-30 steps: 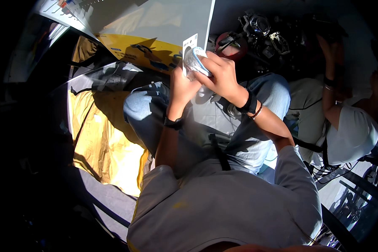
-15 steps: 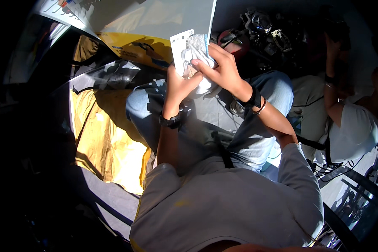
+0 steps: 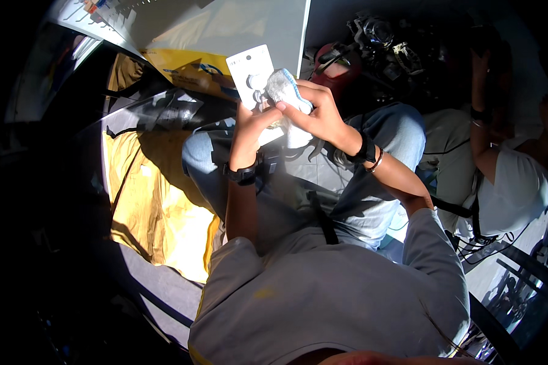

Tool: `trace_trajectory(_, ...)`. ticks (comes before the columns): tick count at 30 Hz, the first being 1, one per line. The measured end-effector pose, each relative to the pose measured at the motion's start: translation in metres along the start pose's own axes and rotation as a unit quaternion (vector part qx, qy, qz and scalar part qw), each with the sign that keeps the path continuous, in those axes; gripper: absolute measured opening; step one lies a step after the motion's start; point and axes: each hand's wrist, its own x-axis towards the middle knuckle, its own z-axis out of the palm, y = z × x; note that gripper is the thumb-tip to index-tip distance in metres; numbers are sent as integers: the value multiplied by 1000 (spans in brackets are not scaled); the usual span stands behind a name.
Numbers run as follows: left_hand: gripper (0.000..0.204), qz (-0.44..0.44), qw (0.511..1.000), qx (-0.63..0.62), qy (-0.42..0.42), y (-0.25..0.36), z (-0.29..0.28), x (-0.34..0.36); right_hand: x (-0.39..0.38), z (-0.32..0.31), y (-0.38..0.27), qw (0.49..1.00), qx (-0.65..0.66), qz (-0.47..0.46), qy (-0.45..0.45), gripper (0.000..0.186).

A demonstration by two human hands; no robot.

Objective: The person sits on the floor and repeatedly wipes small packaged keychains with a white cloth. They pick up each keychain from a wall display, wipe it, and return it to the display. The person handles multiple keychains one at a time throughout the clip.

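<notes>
A white card (image 3: 249, 64) with a punched hole and small rounded white pieces on its front is gripped at its lower end by my left hand (image 3: 248, 132). The fingers behind it are mostly hidden. My right hand (image 3: 324, 115) closes round a bunched white cloth (image 3: 284, 91) with a blue edge. The cloth lies against the card's right side, and part of it hangs below my fingers. Both hands are close together in front of my knees, thumbs toward each other.
A grey panel (image 3: 256, 30) with a yellow printed strip (image 3: 173, 68) stands ahead. Yellow fabric (image 3: 155, 201) lies at the left. Beyond my right knee are a red rounded object (image 3: 340, 72) and dark clutter (image 3: 386, 45). Another person (image 3: 511, 188) sits at the right.
The card has tilted left and shows more of its front. My right hand has shifted slightly down and left, and the cloth's upper end has dropped and folded over.
</notes>
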Motion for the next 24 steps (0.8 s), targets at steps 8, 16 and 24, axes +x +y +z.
trace_trajectory(8,60,-10,998,18,-66,14,4,4,2,-10,-1,1000,-6,-16,1,23)
trace_trajectory(16,71,39,999,11,25,9,16,10,1,-8,-3,993,-96,-19,-61,28)
trace_trajectory(24,70,24,999,-34,15,10,14,11,5,-12,-4,999,-23,-31,37,23)
